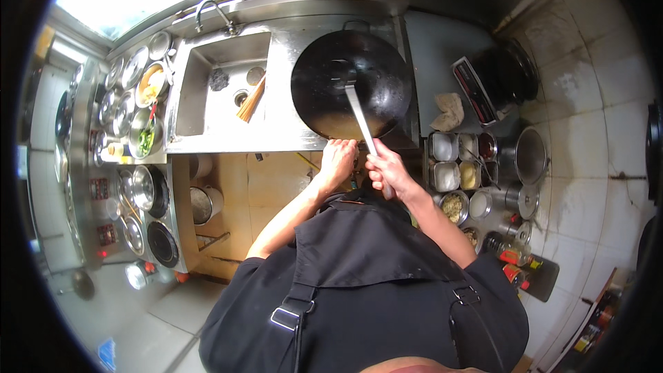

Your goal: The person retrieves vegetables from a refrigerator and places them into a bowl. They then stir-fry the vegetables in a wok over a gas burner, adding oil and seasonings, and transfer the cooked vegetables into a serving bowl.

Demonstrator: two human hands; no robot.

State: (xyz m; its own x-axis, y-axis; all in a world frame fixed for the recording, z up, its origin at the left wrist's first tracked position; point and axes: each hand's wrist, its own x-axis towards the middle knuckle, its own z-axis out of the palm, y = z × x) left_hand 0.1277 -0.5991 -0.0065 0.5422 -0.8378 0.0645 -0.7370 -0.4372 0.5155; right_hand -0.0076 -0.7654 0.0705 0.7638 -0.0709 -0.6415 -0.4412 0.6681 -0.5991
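A large dark wok (373, 57) sits on the steel counter before me, a loop handle at its far rim. Some thin brownish liquid (336, 127) lies along the near inside of the bowl. My left hand (339, 160) is closed at the wok's near rim; what lies under its fingers is hidden. In my right hand (388, 168) is the handle of a metal ladle (361, 114). The ladle slants into the wok, its head near the bowl's middle and hard to make out against the dark metal.
Left of the wok is a steel sink (199, 114) with a bamboo wok brush (252, 99) and a dark scourer (219, 79). Pans and food bowls (146, 134) line the far left. Seasoning tins (444, 176), a folded cloth (448, 112) and bottles (510, 254) stand right.
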